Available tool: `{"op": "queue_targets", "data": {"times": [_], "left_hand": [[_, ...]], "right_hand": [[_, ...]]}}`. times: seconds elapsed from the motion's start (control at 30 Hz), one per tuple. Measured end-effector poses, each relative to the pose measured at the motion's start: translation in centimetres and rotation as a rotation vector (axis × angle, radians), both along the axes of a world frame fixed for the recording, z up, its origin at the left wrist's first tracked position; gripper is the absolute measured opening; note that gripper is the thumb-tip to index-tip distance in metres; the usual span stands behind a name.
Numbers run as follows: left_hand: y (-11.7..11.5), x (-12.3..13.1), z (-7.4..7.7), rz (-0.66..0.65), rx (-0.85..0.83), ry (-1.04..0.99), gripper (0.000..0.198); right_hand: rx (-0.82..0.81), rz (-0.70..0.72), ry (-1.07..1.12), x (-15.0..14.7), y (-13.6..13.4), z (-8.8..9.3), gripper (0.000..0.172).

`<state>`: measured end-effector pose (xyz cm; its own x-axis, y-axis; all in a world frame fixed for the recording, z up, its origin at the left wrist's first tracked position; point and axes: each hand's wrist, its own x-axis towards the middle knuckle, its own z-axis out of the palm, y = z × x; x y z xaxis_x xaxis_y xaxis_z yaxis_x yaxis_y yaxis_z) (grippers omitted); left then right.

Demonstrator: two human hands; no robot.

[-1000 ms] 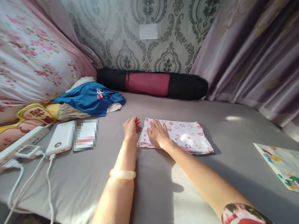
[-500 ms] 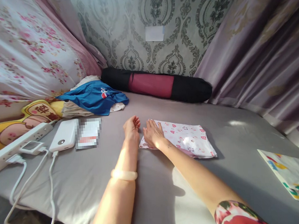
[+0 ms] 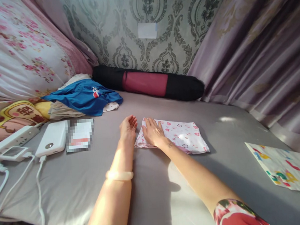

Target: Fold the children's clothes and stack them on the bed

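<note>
A folded white cloth with pink and red prints (image 3: pixel 183 132) lies flat on the grey bedsheet in front of me. My right hand (image 3: pixel 153 132) rests palm down on the left part of this cloth, its fingers stretched out and slightly spread. Just left of the cloth, my left hand (image 3: pixel 128 127) lies on its side on the sheet, fingers loosely curled and nothing in it. A pale bangle (image 3: pixel 119 175) circles the left forearm.
Left: a white power bank (image 3: pixel 52 137), a power strip (image 3: pixel 15 140) with cables, a blurred packet (image 3: pixel 80 135), a blue garment pile (image 3: pixel 83 96). Behind lies a black and maroon roll bag (image 3: pixel 148 82). At right, a colourful printed sheet (image 3: pixel 284 168).
The view has turned a little to the right, so the scene sits further left. My right hand has slid slightly rightward over the cloth. My left hand stays beside it.
</note>
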<state>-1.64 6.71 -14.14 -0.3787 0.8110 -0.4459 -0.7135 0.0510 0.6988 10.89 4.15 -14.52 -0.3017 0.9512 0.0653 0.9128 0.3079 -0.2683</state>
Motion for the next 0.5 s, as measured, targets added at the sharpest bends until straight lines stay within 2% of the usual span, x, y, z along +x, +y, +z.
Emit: {"op": "queue_targets", "data": {"times": [0.2,0.37,0.5], "left_hand": [[0.0,0.7,0.0,-0.036,-0.005,-0.001,0.003],[0.1,1.1,-0.1,-0.043,0.019,-0.029,0.004],[-0.2,1.2,0.2,-0.055,0.0,-0.033,0.005]], "right_hand": [[0.002,-0.075,-0.067,4.1,-0.6,-0.5,0.056],[0.03,-0.085,-0.078,4.4,-0.5,-1.6,0.054],[0.033,-0.089,-0.057,4.3,-0.6,-1.5,0.054]]}}
